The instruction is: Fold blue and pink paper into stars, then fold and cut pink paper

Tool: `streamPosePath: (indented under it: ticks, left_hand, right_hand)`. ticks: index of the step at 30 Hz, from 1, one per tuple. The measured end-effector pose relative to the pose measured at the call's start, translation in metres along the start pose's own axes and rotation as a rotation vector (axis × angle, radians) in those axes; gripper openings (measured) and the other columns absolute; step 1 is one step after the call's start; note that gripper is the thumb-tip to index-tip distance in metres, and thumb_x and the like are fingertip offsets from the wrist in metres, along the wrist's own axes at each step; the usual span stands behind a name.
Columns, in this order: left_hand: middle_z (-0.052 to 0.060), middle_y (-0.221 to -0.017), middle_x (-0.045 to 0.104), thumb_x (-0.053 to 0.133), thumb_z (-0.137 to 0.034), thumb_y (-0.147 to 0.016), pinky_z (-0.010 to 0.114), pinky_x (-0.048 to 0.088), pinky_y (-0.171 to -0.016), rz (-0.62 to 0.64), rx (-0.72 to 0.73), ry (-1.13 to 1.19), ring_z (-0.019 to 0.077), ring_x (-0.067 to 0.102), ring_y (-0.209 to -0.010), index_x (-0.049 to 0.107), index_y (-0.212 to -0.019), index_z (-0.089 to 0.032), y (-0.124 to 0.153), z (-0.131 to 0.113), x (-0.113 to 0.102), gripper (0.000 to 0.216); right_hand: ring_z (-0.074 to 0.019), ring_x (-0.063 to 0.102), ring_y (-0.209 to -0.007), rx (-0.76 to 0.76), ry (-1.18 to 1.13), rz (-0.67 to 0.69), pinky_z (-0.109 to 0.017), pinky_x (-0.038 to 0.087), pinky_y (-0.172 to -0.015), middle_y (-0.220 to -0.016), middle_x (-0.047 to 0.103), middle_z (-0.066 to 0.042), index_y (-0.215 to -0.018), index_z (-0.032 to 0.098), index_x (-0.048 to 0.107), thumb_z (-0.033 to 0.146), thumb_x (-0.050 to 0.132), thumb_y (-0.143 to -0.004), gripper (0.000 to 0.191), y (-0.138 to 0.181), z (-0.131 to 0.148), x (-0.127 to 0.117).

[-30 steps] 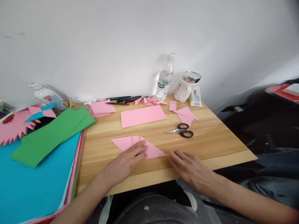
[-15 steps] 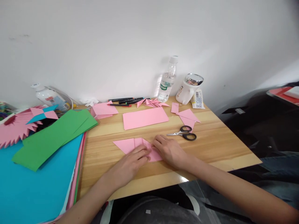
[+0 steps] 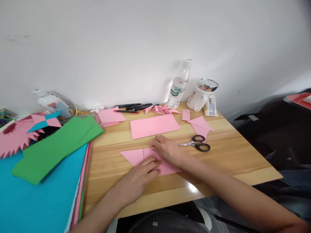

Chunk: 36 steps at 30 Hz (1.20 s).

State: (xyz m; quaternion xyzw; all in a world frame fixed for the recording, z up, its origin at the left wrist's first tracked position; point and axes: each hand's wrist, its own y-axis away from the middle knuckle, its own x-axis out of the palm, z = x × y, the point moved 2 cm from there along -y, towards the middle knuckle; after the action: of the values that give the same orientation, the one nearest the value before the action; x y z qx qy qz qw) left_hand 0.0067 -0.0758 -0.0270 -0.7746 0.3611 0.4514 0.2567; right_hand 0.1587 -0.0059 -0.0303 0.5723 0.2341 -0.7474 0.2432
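A folded pink paper piece [image 3: 134, 156] lies flat on the wooden table [image 3: 225, 155] in front of me. My left hand [image 3: 141, 174] rests on its near middle with fingers stretched flat, pressing it down. My right hand [image 3: 167, 149] lies across its upper right part, fingers flat on the paper near the fold. Both hands touch the same piece and hide its centre. Black-handled scissors [image 3: 198, 144] lie just to the right of my right hand.
A flat pink sheet [image 3: 154, 125] lies behind the piece, with pink scraps [image 3: 200, 124], folded pink shapes [image 3: 161, 109] and pens [image 3: 130, 106] beyond. A water bottle [image 3: 179, 85] and a white mug [image 3: 200, 95] stand by the wall. Green paper [image 3: 55, 142] and blue sheets [image 3: 36, 197] fill the left.
My right hand has moved from the table's front edge up and left onto the pink piece. My left hand has stayed on the paper. The view has shifted slightly.
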Motion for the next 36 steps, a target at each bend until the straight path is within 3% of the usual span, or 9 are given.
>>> streamPosePath:
  ticks: [5, 9, 14, 18, 25, 32, 36]
  left_hand:
    - [0.007, -0.13, 0.052, 0.034, -0.009, -0.091, 0.037, 0.037, -0.105, -0.005, 0.004, 0.021, 0.0177, 0.036, -0.129, 0.057, -0.112, -0.019, 0.0, 0.0, 0.001, 0.032]
    - [0.007, -0.135, 0.048, 0.034, -0.008, -0.091, 0.04, 0.034, -0.108, -0.032, 0.032, 0.0, 0.0188, 0.025, -0.135, 0.056, -0.111, -0.018, 0.0, 0.002, 0.003, 0.031]
    - [0.008, -0.134, 0.049, 0.036, -0.009, -0.091, 0.039, 0.034, -0.108, -0.059, 0.037, 0.006, 0.0175, 0.023, -0.136, 0.058, -0.106, -0.018, -0.002, 0.001, 0.003, 0.029]
    - [0.007, -0.134, 0.049, 0.035, -0.008, -0.09, 0.041, 0.034, -0.108, -0.063, 0.045, 0.003, 0.0172, 0.019, -0.137, 0.057, -0.108, -0.019, -0.002, 0.001, 0.002, 0.03]
    - [0.007, -0.137, 0.047, 0.034, -0.011, -0.092, 0.042, 0.032, -0.109, -0.058, 0.046, 0.005, 0.0176, 0.018, -0.138, 0.056, -0.109, -0.019, 0.0, 0.002, 0.003, 0.029]
    - [0.009, -0.138, 0.045, 0.033, -0.01, -0.092, 0.041, 0.03, -0.109, -0.049, 0.062, -0.012, 0.0177, 0.019, -0.137, 0.054, -0.111, -0.017, -0.001, 0.005, 0.007, 0.029]
    - [0.01, -0.136, 0.047, 0.033, -0.007, -0.091, 0.041, 0.031, -0.109, -0.077, 0.068, -0.068, 0.0187, 0.021, -0.137, 0.055, -0.11, -0.017, 0.0, 0.003, 0.006, 0.03]
  right_hand:
    - [-0.0145, 0.053, -0.077, 0.077, -0.171, -0.054, -0.024, 0.037, -0.063, -0.084, 0.059, -0.004, -0.08, 0.015, 0.056, 0.018, 0.045, -0.089, 0.015, -0.011, -0.008, 0.0]
    - [-0.0104, 0.052, -0.067, 0.138, -0.399, -0.046, -0.021, 0.037, -0.061, -0.076, 0.057, 0.0, -0.08, 0.015, 0.054, 0.016, 0.044, -0.089, 0.013, -0.006, -0.014, -0.005]
    - [-0.0138, 0.052, -0.075, 0.004, -0.163, 0.041, -0.024, 0.036, -0.062, -0.086, 0.056, -0.005, -0.08, 0.014, 0.058, 0.018, 0.046, -0.09, 0.016, 0.014, -0.008, -0.009]
    - [-0.0154, 0.051, -0.076, -0.017, -0.019, 0.099, -0.025, 0.034, -0.06, -0.089, 0.056, -0.007, -0.082, 0.013, 0.058, 0.015, 0.042, -0.092, 0.019, 0.03, -0.003, -0.016]
    - [-0.0159, 0.052, -0.076, 0.048, 0.031, 0.132, -0.026, 0.035, -0.061, -0.089, 0.057, -0.007, -0.083, 0.013, 0.058, 0.01, 0.042, -0.09, 0.017, 0.064, -0.008, -0.022]
    - [-0.0162, 0.052, -0.072, 0.045, 0.047, 0.034, -0.025, 0.037, -0.057, -0.084, 0.056, -0.006, -0.08, 0.016, 0.056, 0.016, 0.038, -0.092, 0.021, 0.114, -0.012, -0.02]
    - [-0.0156, 0.054, -0.071, 0.09, -0.011, 0.03, -0.026, 0.041, -0.06, -0.082, 0.057, -0.005, -0.079, 0.016, 0.055, 0.012, 0.042, -0.089, 0.017, 0.124, -0.012, -0.022]
